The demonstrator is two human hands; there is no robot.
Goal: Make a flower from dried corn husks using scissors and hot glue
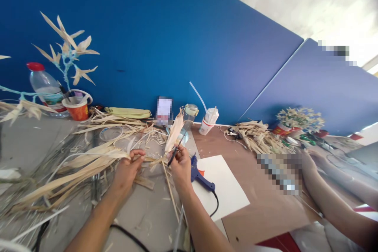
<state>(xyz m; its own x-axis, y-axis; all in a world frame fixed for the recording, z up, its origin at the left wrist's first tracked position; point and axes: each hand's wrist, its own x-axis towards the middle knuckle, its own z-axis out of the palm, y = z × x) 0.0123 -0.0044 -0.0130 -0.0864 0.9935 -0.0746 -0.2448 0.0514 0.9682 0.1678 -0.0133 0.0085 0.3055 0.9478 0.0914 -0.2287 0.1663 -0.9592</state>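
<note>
My right hand is closed around dark-handled scissors, their blades pointing up and away. Just beyond the fingers, a pale dried corn husk stands upright; whether the hand also grips it, I cannot tell. Left of it, my left hand has its fingers pinched together beside a narrow pale husk strip, which seems to be between them. Long dried husks spread across the grey table to the left of that hand. A blue glue gun lies on a white sheet, right of my right hand.
A phone and a jar stand by the blue partition. At left are a red-capped bottle, a paper cup and a husk-flower branch. Another person's arms reach in at right, near a husk pile.
</note>
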